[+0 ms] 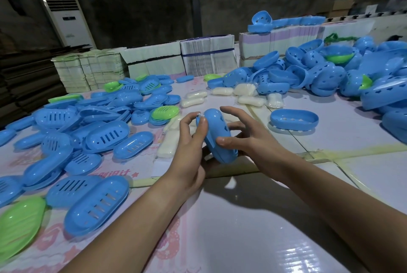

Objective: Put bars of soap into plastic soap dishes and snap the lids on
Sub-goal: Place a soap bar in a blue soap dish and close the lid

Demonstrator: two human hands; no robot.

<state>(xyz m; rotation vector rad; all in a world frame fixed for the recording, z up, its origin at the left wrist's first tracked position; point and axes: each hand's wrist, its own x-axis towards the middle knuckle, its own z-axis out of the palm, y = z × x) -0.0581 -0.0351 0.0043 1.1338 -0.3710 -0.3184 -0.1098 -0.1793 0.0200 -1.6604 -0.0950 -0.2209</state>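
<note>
**Closing a soap dish**

While the blue oval plastic soap dish (217, 135) is held tilted just above the surface (253, 217), left hand (190, 138) pinches its far end and right hand (240, 138) grips its side, fingers curled. Squeezing evenly along the rim should seat the lid; a wisp of clear wrapper (200, 114) there may jam it.

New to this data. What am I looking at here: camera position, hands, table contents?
One picture, from a camera worn on a person's head, looking down at their bare hands. No robot. Both hands hold one blue soap dish above the table: the left hand pinches its far end, the right hand grips its side. Blue lids with slots lie piled on the left, blue dish bottoms on the right, wrapped soap bars between them, and a few green pieces. Stacked paper bundles stand behind.
</note>
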